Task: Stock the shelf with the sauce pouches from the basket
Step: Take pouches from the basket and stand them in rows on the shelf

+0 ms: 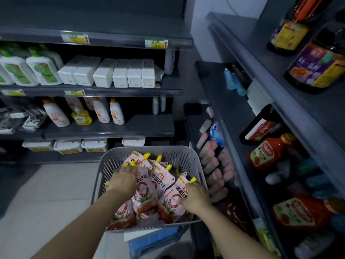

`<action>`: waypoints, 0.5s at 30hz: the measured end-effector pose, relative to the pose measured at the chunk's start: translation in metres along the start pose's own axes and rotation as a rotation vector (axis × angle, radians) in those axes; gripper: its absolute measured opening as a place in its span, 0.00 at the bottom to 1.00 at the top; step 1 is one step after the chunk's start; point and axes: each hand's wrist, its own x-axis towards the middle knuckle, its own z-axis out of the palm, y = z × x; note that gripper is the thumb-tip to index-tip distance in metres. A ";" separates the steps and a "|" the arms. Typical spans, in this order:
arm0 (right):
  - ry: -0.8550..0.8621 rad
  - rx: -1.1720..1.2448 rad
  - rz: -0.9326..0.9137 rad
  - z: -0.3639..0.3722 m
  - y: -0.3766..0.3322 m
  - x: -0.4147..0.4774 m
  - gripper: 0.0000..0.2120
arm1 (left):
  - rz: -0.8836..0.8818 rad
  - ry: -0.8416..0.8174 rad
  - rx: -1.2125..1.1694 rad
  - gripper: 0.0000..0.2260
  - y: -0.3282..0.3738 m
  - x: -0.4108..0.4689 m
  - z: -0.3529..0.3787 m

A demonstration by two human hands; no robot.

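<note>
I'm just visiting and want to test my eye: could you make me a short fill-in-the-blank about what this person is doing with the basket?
1. Both hands, the left hand and the right hand, are reaching into the grey ____.
2. The pouches have spout caps coloured ____.
3. The basket rests on a stool coloured ____.

Missing words: basket; yellow; blue

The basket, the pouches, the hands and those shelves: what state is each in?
Basket: filled with pouches.
Sauce pouches: piled loosely, yellow caps on.
Left hand: reaching in, on a pouch.
Right hand: on a pouch.
Shelves: partly stocked.
</note>
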 end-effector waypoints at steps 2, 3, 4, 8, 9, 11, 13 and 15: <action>-0.024 -0.008 -0.002 0.007 0.006 0.010 0.30 | -0.048 -0.030 -0.033 0.33 0.003 0.006 0.008; -0.034 -0.021 -0.014 0.010 0.009 0.016 0.32 | -0.068 -0.037 -0.045 0.33 0.004 0.008 0.011; -0.035 -0.024 -0.022 0.013 0.010 0.021 0.33 | -0.083 -0.032 -0.051 0.33 0.004 0.011 0.013; 0.124 0.054 0.061 0.025 0.000 0.030 0.31 | -0.175 0.049 -0.098 0.32 0.006 0.017 0.020; 0.165 0.089 0.095 0.027 -0.003 0.031 0.30 | -0.198 0.060 -0.128 0.32 0.006 0.017 0.021; 0.206 0.191 0.164 0.027 -0.007 0.033 0.26 | -0.231 0.100 -0.204 0.29 0.005 0.018 0.023; 0.257 0.288 0.191 0.025 -0.010 0.034 0.25 | -0.301 0.143 -0.411 0.24 -0.001 0.021 0.027; 0.307 0.385 0.168 0.024 -0.011 0.037 0.25 | -0.366 0.153 -0.715 0.14 -0.007 0.023 0.024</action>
